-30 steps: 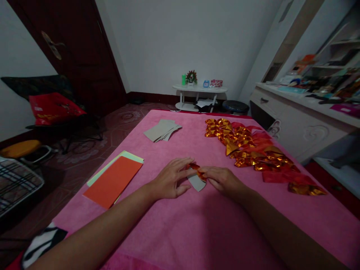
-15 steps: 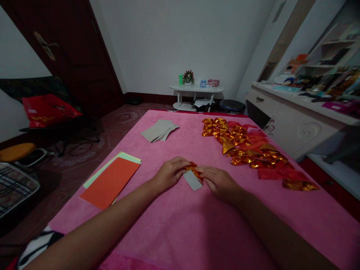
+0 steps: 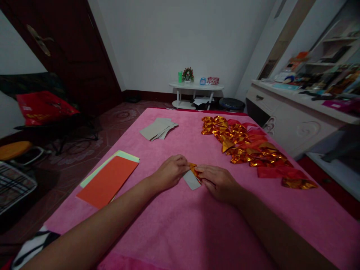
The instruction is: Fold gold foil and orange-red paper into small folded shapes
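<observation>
A small folded piece of foil paper (image 3: 192, 180), gold on one side and grey on the other, lies at the middle of the pink-covered table (image 3: 168, 228). My left hand (image 3: 172, 170) pinches its upper left edge with closed fingers. From the other side, my right hand (image 3: 218, 182) grips the gold part, its fingers bent over the fold. The fingertips of both hands are close together, and they hide part of the paper. The grey flap points toward me between the hands.
Folded gold and red foil pieces (image 3: 239, 138) lie in rows at the right. A stack of grey sheets (image 3: 157, 128) is at the back left, and orange paper (image 3: 111, 180) lies over pale green sheets at the left edge. A dresser (image 3: 292, 116) stands to the right.
The gold portion between my hands looks flatter and more sharply creased than before. Both hands stay on the paper with slight finger shifts, and the view has tilted a little.
</observation>
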A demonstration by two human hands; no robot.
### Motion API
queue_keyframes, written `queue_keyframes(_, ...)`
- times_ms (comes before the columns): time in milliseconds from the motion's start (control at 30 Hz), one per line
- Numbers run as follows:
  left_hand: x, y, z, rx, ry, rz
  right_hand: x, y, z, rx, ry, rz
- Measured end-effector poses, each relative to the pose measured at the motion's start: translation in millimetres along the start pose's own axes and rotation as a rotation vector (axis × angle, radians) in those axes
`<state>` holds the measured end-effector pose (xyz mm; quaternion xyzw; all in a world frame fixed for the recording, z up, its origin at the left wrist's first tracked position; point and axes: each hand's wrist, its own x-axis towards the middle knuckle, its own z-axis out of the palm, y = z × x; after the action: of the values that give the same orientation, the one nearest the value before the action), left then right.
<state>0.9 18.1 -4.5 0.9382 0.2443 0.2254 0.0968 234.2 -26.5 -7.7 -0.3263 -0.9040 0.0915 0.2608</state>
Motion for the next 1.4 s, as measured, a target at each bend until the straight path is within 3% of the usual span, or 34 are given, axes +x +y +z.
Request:
queue_keyframes(367, -6.9, 12.2, -0.8, -0.155, 0.006, 0.076, 0.3, -8.7, -4.7, 0.021, -0.047, -0.065)
queue_keyframes(600, -9.6, 16.7, -18.8, -0.186, -0.083, 0.117, 1.8, -12.0, -6.4, 0.054, -0.066, -0.026)
queue_keyframes(867, -13.5, 11.5, -3.0, -0.143, -0.017, 0.037, 1.4, -13.1, -5.0, 0.099, -0.026, 0.007)
queue_keyframes(1100, -7.7, 13.0, 5.4, -0.367, 0.082, -0.052, 2.1, -14.2, -2.9, 0.136, -0.018, 0.041)
queue_keyframes(1400, -7.8, 10.0, 4.1, -0.437, 0.007, -0.113, 1.0, -10.3, -0.1, 0.176, -0.002, 0.032)
